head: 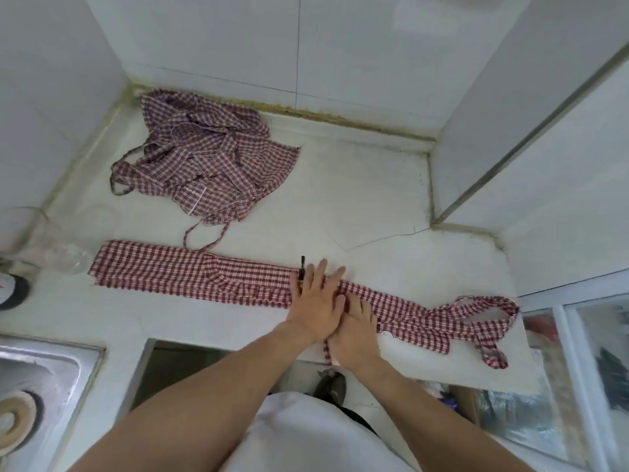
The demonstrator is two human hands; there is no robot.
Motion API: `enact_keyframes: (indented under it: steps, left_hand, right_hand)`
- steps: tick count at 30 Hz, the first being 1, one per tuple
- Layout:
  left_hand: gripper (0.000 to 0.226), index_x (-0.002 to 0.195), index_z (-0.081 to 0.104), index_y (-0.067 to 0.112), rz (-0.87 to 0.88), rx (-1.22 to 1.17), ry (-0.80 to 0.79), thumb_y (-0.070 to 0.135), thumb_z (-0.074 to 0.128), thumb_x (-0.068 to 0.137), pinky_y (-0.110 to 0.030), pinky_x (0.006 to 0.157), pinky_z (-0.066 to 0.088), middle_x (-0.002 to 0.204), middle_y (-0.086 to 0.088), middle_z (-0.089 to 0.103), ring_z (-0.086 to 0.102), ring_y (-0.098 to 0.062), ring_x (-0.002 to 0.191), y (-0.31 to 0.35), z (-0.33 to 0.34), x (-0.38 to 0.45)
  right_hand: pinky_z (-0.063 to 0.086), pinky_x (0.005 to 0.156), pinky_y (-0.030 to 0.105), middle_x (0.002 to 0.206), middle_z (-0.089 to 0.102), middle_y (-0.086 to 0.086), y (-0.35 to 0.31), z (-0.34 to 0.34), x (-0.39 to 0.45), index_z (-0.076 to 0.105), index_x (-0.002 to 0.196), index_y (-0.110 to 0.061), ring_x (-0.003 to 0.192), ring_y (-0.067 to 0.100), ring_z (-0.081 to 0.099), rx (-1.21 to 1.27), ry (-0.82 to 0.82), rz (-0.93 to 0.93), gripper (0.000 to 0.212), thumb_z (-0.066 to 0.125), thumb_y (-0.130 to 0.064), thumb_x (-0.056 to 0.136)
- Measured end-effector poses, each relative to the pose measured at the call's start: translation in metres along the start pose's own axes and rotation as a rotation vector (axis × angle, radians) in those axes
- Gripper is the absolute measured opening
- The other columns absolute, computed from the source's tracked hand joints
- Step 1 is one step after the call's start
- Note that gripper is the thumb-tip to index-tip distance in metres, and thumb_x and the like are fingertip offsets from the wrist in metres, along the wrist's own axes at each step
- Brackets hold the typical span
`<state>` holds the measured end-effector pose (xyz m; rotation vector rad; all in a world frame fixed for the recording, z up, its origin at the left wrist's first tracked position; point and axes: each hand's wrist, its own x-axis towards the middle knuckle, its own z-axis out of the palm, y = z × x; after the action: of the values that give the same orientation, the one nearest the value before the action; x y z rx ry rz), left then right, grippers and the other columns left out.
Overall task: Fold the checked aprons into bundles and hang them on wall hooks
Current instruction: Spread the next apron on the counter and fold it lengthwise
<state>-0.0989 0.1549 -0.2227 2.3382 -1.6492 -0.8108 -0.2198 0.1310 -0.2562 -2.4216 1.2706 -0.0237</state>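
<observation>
Lying flat on the white counter (357, 185) as a long narrow strip: the folded apron (190, 275), running left to right and slanting slightly toward the near edge at its right end. Showing red-and-white checks, with the wide squared end at the left beside a clear glass jar (51, 243), and the narrower end at the right, spreading into looped neck straps (483, 321) near the counter's right corner. Dangling off the near edge just below the hands: one thin tie (327, 352).

Pressing down on the strip's middle with straight, slightly spread fingers: the left hand (316, 301), palm flat on the cloth, gripping nothing. Resting just right of it and partly tucked under its edge: the right hand (354, 330), lying on the same strip with fingers extended toward the cloth; hard to tell whether its fingertips are pinching a fold, since the left hand is covering part of them. Poking out beside the left fingertips: a small dark object (302, 265), too small to identify.

Sitting crumpled near the back left corner of the counter, well apart from the strip: a second checked apron (211, 155), unfolded, with ties trailing toward the strip. Showing at the lower left: a steel sink (51, 379).
</observation>
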Motion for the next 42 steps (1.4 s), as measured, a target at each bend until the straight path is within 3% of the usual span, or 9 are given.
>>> enact_keyframes:
  steps: [3,9,12,19,25,29,33,38,42]
  left_hand:
    - [0.060,0.155,-0.016,0.034,-0.094,0.102,-0.207,0.054,0.005,0.102,-0.058,0.113,-0.023,0.161,-0.001,-0.028,-0.033,-0.022,0.145,-0.008,0.017,0.006]
    - [0.064,0.147,-0.033,0.035,-0.054,0.237,-0.207,0.059,-0.006,0.095,-0.060,0.111,-0.025,0.155,0.000,-0.041,-0.043,-0.022,0.138,-0.029,0.022,0.003]
    - [0.063,0.147,-0.033,0.036,-0.070,0.272,-0.193,0.058,-0.002,0.098,-0.060,0.111,-0.025,0.154,0.001,-0.042,-0.044,-0.022,0.138,-0.025,0.025,0.004]
    - [0.065,0.149,-0.032,0.033,-0.145,0.289,-0.234,0.055,0.007,0.102,-0.061,0.112,-0.022,0.154,-0.006,-0.042,-0.043,-0.023,0.138,-0.015,0.020,0.007]
    - [0.064,0.153,0.015,0.018,-0.354,0.220,-0.164,0.041,0.038,0.098,-0.063,0.114,-0.013,0.162,-0.021,-0.006,-0.016,-0.037,0.149,0.025,0.012,0.032]
    - [0.078,0.156,-0.009,0.014,-0.390,0.162,-0.140,0.060,0.018,0.099,-0.054,0.116,-0.019,0.157,-0.025,-0.027,-0.032,-0.037,0.144,0.032,0.032,0.028]
    - [0.083,0.153,-0.025,0.017,-0.407,0.213,-0.187,0.069,0.007,0.095,-0.051,0.116,-0.022,0.153,-0.019,-0.040,-0.041,-0.031,0.140,0.026,0.040,0.027]
    - [0.083,0.153,-0.024,0.017,-0.431,0.244,-0.207,0.068,0.007,0.096,-0.052,0.116,-0.022,0.153,-0.019,-0.040,-0.040,-0.032,0.140,0.032,0.040,0.030]
    - [0.084,0.152,-0.026,0.019,-0.439,0.240,-0.232,0.070,0.005,0.094,-0.049,0.115,-0.024,0.153,-0.017,-0.041,-0.041,-0.029,0.140,0.033,0.038,0.031]
  right_hand:
    - [0.048,0.090,0.051,0.115,0.059,0.010,0.028,-0.011,-0.001,0.068,0.119,-0.011,0.106,0.027,0.049,0.182,-0.035,-0.130,0.051,0.038,-0.032,0.083]
    - [0.031,0.100,0.046,0.120,0.055,0.003,0.141,-0.066,-0.006,0.065,0.119,-0.023,0.117,0.027,0.048,-0.103,-0.070,0.009,0.051,0.071,-0.056,0.080]
    - [0.026,0.100,0.051,0.112,0.062,0.002,0.182,-0.096,0.003,0.069,0.109,-0.024,0.116,0.030,0.053,-0.215,-0.036,0.158,0.046,0.073,-0.058,0.078]
    - [0.029,0.085,0.035,0.076,0.056,-0.009,0.233,-0.141,0.010,0.054,0.080,-0.028,0.084,0.020,0.059,-0.217,-0.168,0.327,0.032,0.069,-0.057,0.083]
    - [0.035,0.052,0.011,0.078,0.062,0.005,0.261,-0.159,0.009,0.065,0.082,-0.010,0.071,0.023,0.058,0.264,0.210,0.501,0.017,0.064,0.007,0.080]
    - [0.051,0.055,0.018,0.085,0.069,0.013,0.286,-0.176,0.009,0.066,0.081,-0.010,0.073,0.026,0.063,0.584,0.213,0.618,0.030,0.073,0.018,0.070]
    - [0.049,0.047,0.020,0.085,0.068,0.008,0.305,-0.184,0.008,0.068,0.096,-0.005,0.071,0.022,0.064,0.565,0.201,0.664,0.020,0.071,0.007,0.081]
    - [0.045,0.055,0.025,0.083,0.068,0.014,0.294,-0.181,0.003,0.070,0.095,0.000,0.065,0.017,0.058,0.934,-0.265,0.482,0.010,0.072,-0.005,0.087]
    - [0.030,0.038,0.017,0.069,0.069,0.006,0.322,-0.191,-0.006,0.078,0.077,-0.013,0.043,0.008,0.043,1.173,0.046,0.507,0.044,0.053,0.022,0.086]
